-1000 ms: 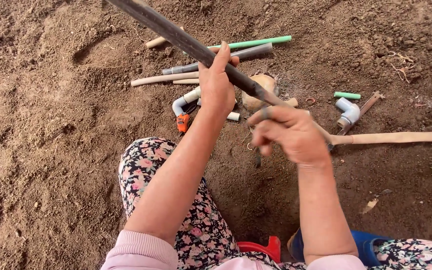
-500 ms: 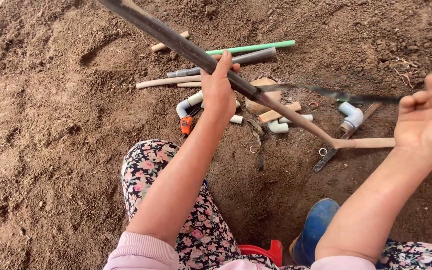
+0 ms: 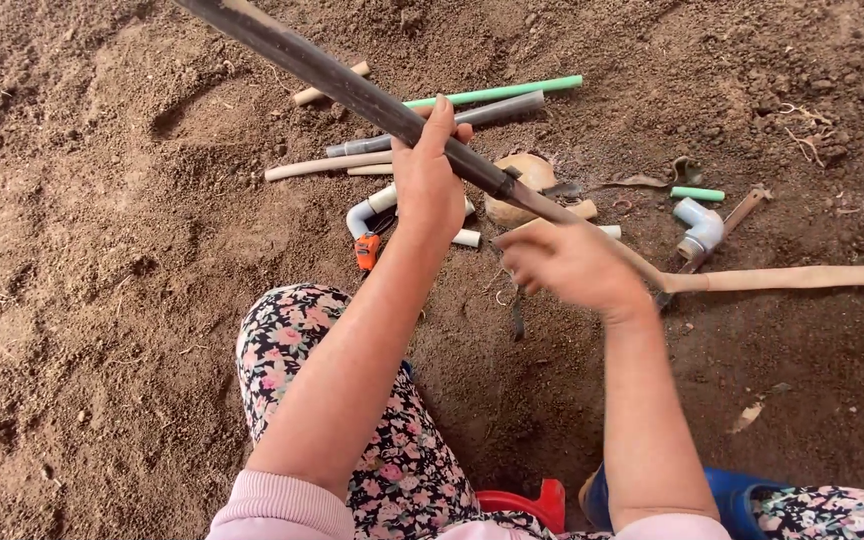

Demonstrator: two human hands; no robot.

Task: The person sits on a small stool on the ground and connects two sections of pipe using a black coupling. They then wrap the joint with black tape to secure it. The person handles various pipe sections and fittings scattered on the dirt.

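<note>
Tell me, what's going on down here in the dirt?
A person sits over bare soil, holding a long dark pipe up at a slant. The left hand has its grip around the pipe. The right hand, blurred, is at the pipe's lower end, where a pale strip trails off to the right. Short pipe offcuts, a green tube and a white elbow fitting lie scattered on the ground beyond.

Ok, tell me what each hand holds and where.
Left hand grips the long dark pipe near its lower end; right hand is blurred, hold unclear.
</note>
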